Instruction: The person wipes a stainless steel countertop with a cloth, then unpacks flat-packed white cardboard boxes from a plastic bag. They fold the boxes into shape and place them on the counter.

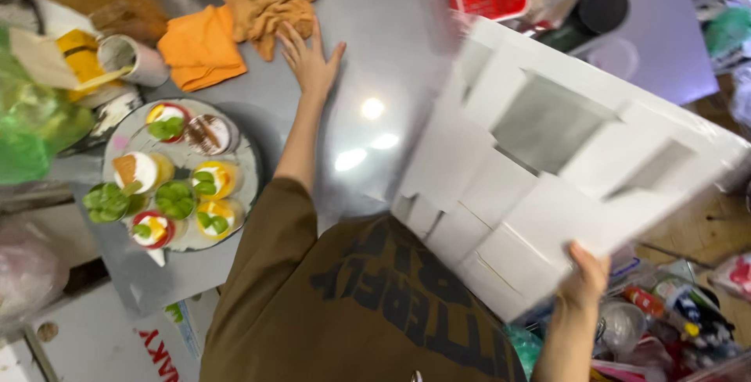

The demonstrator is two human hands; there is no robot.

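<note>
The right hand (585, 276) pinches the big white flat box (563, 171) by its near edge. The left hand (309, 57) lies flat on the grey table (391, 53), fingers spread. Hold the box tight and keep it away from the dessert cups (176, 182).

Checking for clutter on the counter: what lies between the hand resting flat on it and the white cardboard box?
In the head view, only bare grey countertop with light glare lies between the left hand and the white cardboard box, gripped by the right hand.

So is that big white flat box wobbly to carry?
Probably. The white flattened cardboard box is wide and thin, with loose flaps and cut-out windows, so it likely bends and flops. It looks light: the right hand lifts it by one edge alone, off the grey table.
</note>
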